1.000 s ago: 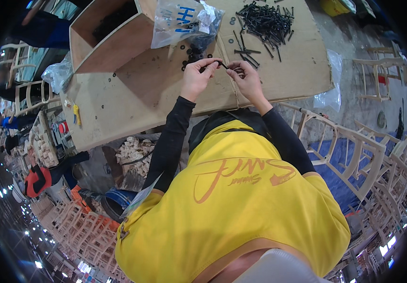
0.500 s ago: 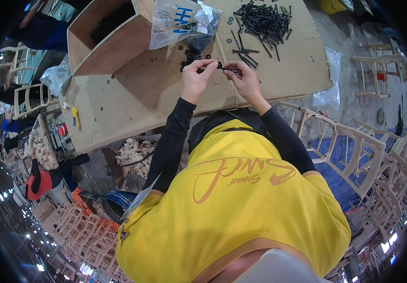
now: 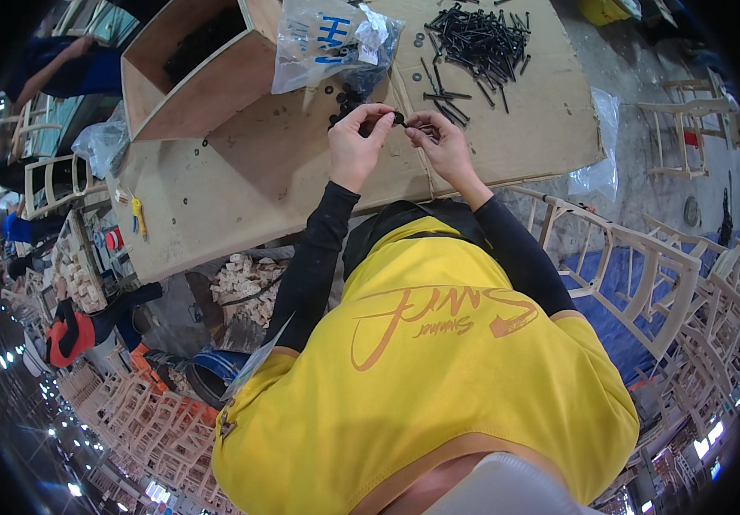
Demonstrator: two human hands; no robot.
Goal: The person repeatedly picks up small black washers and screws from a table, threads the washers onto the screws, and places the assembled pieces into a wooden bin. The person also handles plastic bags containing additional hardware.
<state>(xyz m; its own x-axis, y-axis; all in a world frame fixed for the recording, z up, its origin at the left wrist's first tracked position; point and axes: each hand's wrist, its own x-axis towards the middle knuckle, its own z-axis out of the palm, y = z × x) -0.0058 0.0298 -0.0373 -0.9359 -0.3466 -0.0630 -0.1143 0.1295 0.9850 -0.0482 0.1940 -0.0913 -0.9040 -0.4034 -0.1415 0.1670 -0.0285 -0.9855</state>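
Over the cardboard-covered table, my left hand (image 3: 356, 148) pinches a small round black washer (image 3: 398, 118) between thumb and forefinger. My right hand (image 3: 445, 148) closes on a dark bolt, its shaft mostly hidden by the fingers, with one end meeting the washer. Beyond my right hand lies a heap of black bolts (image 3: 483, 41), with several loose bolts (image 3: 445, 96) nearer to it. Several black washers (image 3: 344, 100) lie beside my left hand, at the mouth of a clear plastic bag (image 3: 314, 47) that has blue marks.
An open wooden box (image 3: 215, 86) with dark contents stands at the table's left. Yellow-handled cutters (image 3: 138, 218) lie near the cardboard's (image 3: 241, 202) left edge. Wooden chair frames (image 3: 636, 257) stand at the right. A person in a red top (image 3: 65, 337) is at the far left.
My hands stay nearly in place, still joined at the washer and bolt. My left forearm has shifted slightly. At the upper left another person's arm has come into view.
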